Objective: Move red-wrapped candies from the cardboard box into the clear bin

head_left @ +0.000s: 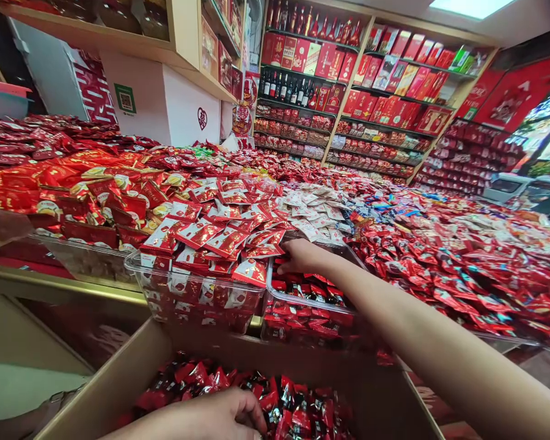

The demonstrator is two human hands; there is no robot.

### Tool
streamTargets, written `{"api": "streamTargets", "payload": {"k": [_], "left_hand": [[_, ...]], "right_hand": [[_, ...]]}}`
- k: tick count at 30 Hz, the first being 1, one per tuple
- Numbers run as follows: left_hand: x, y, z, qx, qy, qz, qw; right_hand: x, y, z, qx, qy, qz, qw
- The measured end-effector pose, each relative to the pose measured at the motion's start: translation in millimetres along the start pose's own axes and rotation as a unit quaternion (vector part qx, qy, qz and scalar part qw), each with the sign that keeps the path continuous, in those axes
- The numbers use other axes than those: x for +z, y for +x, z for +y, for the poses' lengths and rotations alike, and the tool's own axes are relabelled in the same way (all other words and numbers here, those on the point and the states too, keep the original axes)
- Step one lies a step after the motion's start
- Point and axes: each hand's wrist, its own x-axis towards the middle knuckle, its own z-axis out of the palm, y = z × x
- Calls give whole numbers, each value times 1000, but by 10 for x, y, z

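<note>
Small, glossy red-and-black wrapped sweets lie in the brown cardboard box and clear plastic tub. The left hand curls its fingers in the box, the right hand in the tub (any pinch is hidden, so I cannot tell). Probably light and slippery, they suit a cupped scoop.

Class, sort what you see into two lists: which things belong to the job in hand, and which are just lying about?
Part of the job:
- left hand
- right hand
- cardboard box
- wrapped sweets

Seemingly just lying about:
- white packets
- bottles
- green sign
</note>
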Motion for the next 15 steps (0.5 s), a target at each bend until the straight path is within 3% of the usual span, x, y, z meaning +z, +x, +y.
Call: {"api": "streamTargets", "payload": {"k": [3,11,13,15], "left_hand": [[2,19,-31,3,-5,-6,1000],[-5,34,-57,3,12,-10,1000],[-14,38,-72,14,30,-1,999],[-24,36,-79,26,53,9,998]], "right_hand": [[24,18,31,24,10,36,999],[-98,-48,52,20,48,33,998],[-170,-86,72,35,27,42,998],[-222,-131,101,54,-21,13,998]]}}
